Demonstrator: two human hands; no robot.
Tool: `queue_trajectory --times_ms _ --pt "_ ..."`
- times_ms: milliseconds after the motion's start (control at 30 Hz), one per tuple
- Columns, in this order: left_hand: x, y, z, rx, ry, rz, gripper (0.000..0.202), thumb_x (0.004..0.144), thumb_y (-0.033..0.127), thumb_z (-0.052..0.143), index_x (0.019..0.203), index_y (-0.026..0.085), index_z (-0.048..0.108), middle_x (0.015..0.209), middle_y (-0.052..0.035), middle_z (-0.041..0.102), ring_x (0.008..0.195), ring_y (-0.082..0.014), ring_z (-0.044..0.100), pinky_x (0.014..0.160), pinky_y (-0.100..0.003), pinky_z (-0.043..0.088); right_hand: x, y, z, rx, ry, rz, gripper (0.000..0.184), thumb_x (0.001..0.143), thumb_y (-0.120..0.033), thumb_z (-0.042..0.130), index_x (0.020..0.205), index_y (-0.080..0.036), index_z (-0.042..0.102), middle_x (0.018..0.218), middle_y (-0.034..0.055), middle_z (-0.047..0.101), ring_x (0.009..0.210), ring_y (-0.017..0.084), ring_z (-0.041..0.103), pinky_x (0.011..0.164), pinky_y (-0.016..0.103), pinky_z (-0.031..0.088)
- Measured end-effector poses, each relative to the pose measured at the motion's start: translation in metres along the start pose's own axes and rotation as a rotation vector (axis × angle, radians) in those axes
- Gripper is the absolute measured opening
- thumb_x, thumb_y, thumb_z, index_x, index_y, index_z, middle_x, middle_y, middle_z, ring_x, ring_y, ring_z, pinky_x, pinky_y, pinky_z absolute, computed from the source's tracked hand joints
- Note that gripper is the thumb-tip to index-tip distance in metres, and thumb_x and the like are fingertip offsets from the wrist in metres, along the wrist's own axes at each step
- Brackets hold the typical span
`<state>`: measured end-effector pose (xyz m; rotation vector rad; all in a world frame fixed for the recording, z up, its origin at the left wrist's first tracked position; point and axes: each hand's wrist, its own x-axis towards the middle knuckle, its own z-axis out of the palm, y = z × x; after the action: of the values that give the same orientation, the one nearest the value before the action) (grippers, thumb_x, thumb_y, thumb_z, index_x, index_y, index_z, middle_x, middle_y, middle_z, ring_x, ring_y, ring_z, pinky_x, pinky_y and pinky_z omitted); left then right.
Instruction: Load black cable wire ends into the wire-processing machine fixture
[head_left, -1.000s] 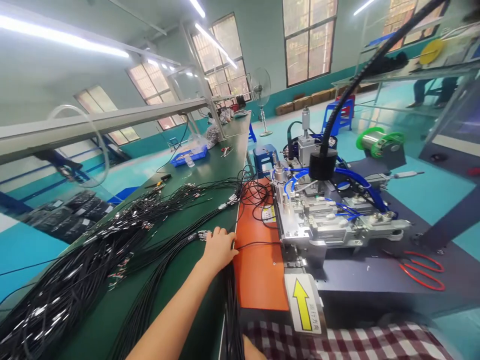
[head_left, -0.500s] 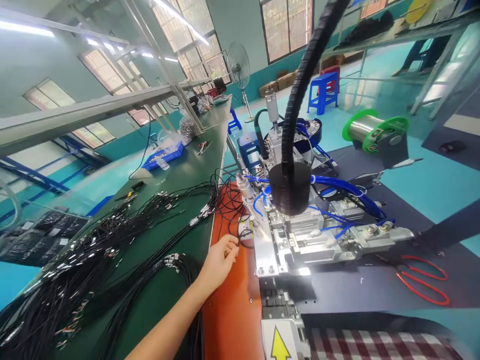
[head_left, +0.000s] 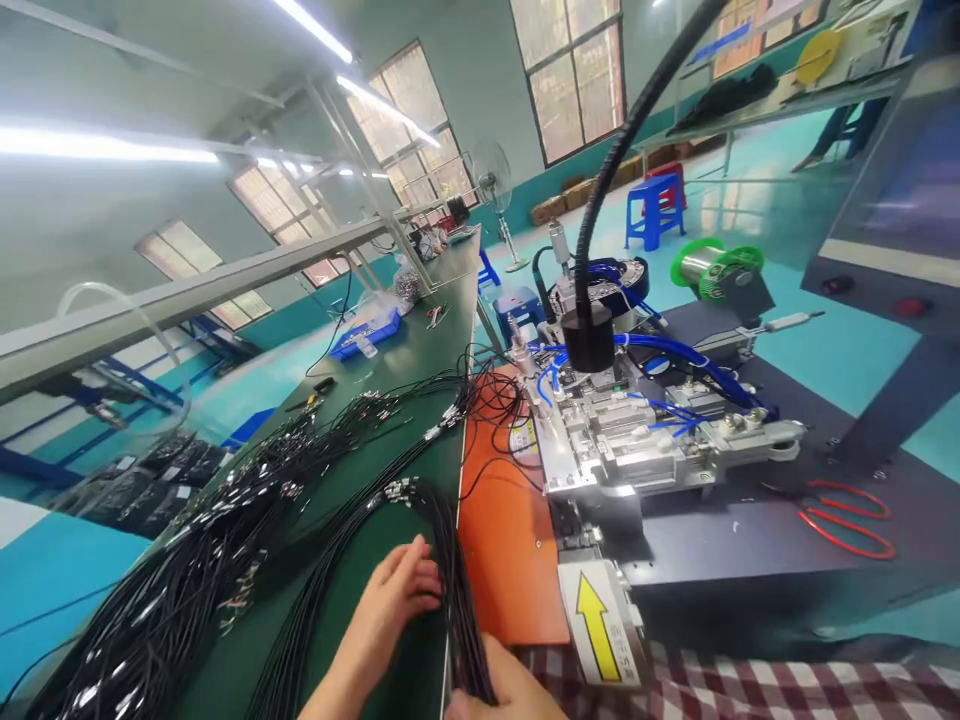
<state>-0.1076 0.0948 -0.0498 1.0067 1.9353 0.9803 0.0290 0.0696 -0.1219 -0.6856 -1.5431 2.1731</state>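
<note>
My left hand (head_left: 397, 595) rests on the green bench (head_left: 405, 370), fingers stretched and touching a bundle of black cables (head_left: 454, 580) that runs along the bench's right edge. My right hand (head_left: 506, 690) shows only partly at the bottom edge, closed around the lower end of that same bundle. The bundle's metal-tipped ends (head_left: 401, 490) fan out further up. A larger heap of black cables (head_left: 187, 560) covers the bench to the left.
An orange mat (head_left: 506, 530) lies right of the bundle. Beyond it stands a metal machine (head_left: 637, 440) with blue tubing and a black hose (head_left: 600, 200). Red scissors (head_left: 847, 515), a green wire spool (head_left: 720, 265), a yellow arrow label (head_left: 596, 620) and a blue tray (head_left: 367, 335) are around.
My left hand has pulled back from the orange mat near the machine to the cable bundle close to me. My right hand has come into view gripping the bundle.
</note>
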Motion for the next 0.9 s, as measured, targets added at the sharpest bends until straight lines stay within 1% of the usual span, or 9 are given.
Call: queue_trajectory --times_ms 67,167,233,333,533,633,700,800,900 --pt "-0.019 -0.009 0.002 -0.087 -0.100 -0.092 0.039 0.072 0.054 0.067 0.074 0.016 0.059 0.063 -0.0059 0.067 0.059 -0.0216 0.066 0.055 -0.031 0.048 -0.006 0.002 0.010 -0.161 0.005 0.003 0.020 0.088 -0.031 0.056 0.101 -0.017 0.062 0.086 0.0044 0.072 0.082 0.023 0.067 0.070 0.029 0.050" --pt "-0.041 -0.007 -0.006 -0.190 -0.180 -0.187 0.035 0.068 0.047 0.073 0.069 0.015 0.057 0.054 -0.0011 0.063 0.047 -0.0168 0.062 0.049 -0.027 0.046 -0.019 0.001 0.016 -0.381 -0.080 -0.023 0.018 0.083 -0.034 0.058 0.083 -0.017 0.064 0.080 0.0068 0.073 0.079 0.024 0.068 0.066 0.029 0.048" --pt "-0.051 0.001 -0.016 -0.223 -0.202 -0.214 0.032 0.074 0.044 0.070 0.068 0.016 0.056 0.053 0.0020 0.062 0.043 -0.0130 0.059 0.046 -0.025 0.045 -0.026 -0.003 0.014 -0.410 -0.157 -0.036 0.018 0.083 -0.033 0.055 0.081 -0.018 0.064 0.072 0.0061 0.073 0.069 0.023 0.069 0.060 0.027 0.047" --pt "-0.057 0.015 -0.034 -0.242 -0.201 -0.206 0.028 0.082 0.040 0.063 0.071 0.015 0.058 0.059 0.0017 0.065 0.047 -0.0120 0.060 0.048 -0.025 0.047 -0.035 -0.008 0.010 -0.369 -0.220 -0.052 0.014 0.083 -0.026 0.052 0.088 -0.019 0.063 0.072 0.0032 0.073 0.061 0.018 0.069 0.052 0.022 0.045" --pt "-0.054 0.029 -0.060 -0.235 -0.197 -0.218 0.021 0.069 0.028 0.074 0.070 0.012 0.059 0.064 -0.0075 0.072 0.057 -0.0217 0.069 0.058 -0.031 0.050 -0.042 -0.020 0.007 -0.299 -0.261 -0.070 0.018 0.081 -0.012 0.045 0.085 -0.018 0.062 0.067 0.0000 0.070 0.060 0.014 0.068 0.054 0.018 0.045" --pt "-0.048 0.027 -0.068 -0.253 -0.211 -0.226 0.022 0.072 0.030 0.072 0.075 0.012 0.061 0.069 -0.0099 0.073 0.063 -0.0235 0.070 0.065 -0.034 0.052 -0.035 -0.026 0.011 -0.286 -0.281 -0.046 0.016 0.083 -0.014 0.045 0.084 -0.018 0.061 0.066 0.0009 0.071 0.060 0.015 0.067 0.052 0.018 0.043" --pt "-0.042 0.025 -0.072 -0.282 -0.218 -0.220 0.022 0.073 0.032 0.070 0.079 0.013 0.063 0.073 -0.0084 0.074 0.069 -0.0217 0.070 0.069 -0.032 0.052 -0.028 -0.028 0.015 -0.317 -0.287 -0.032 0.012 0.083 -0.019 0.049 0.081 -0.018 0.062 0.070 0.0022 0.071 0.063 0.016 0.067 0.052 0.020 0.043" --pt "-0.029 0.018 -0.073 -0.303 -0.235 -0.233 0.019 0.072 0.029 0.071 0.079 0.013 0.064 0.069 -0.0040 0.072 0.062 -0.0159 0.067 0.063 -0.027 0.051 -0.017 -0.030 0.016 -0.439 -0.214 -0.058 0.008 0.077 -0.027 0.061 0.076 -0.020 0.062 0.074 0.0038 0.071 0.069 0.020 0.066 0.057 0.023 0.043" --pt "-0.019 0.009 -0.069 -0.293 -0.270 -0.262 0.017 0.068 0.025 0.074 0.071 0.013 0.063 0.060 -0.0017 0.068 0.049 -0.0126 0.060 0.052 -0.024 0.047 -0.008 -0.043 0.004 -0.498 -0.118 -0.073 0.015 0.073 -0.031 0.066 0.083 -0.021 0.064 0.076 0.0030 0.070 0.069 0.020 0.064 0.058 0.024 0.042"
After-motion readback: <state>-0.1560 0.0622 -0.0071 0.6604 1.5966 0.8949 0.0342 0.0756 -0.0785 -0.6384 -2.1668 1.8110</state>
